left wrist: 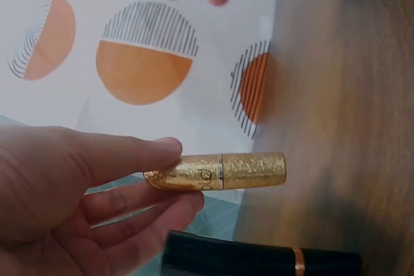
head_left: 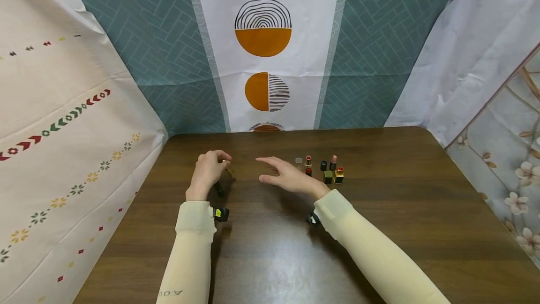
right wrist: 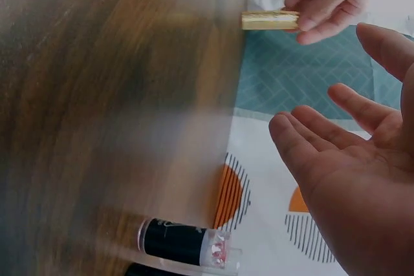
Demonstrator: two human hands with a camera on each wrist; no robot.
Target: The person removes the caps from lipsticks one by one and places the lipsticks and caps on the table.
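Observation:
My left hand [head_left: 206,172] pinches a closed gold lipstick tube [left wrist: 252,170] between thumb and fingers. In the left wrist view it has a glittery surface and a silver ring around its middle. Close beside that hand stands a dark lipstick tube [head_left: 218,189] with a thin copper band. My right hand [head_left: 291,177] hovers above the table, fingers extended and holding nothing. In the right wrist view its palm faces the camera, and a black-banded tube with clear ends [right wrist: 174,244] stands nearby.
Right of my right hand stand an uncapped lipstick with a pink bullet [head_left: 333,161], a red one in a gold base [head_left: 339,174], a black cap [head_left: 323,165], a green square cap [head_left: 328,177] and a clear cap [head_left: 298,161]. Patterned cloths hang behind the wooden table [head_left: 261,247].

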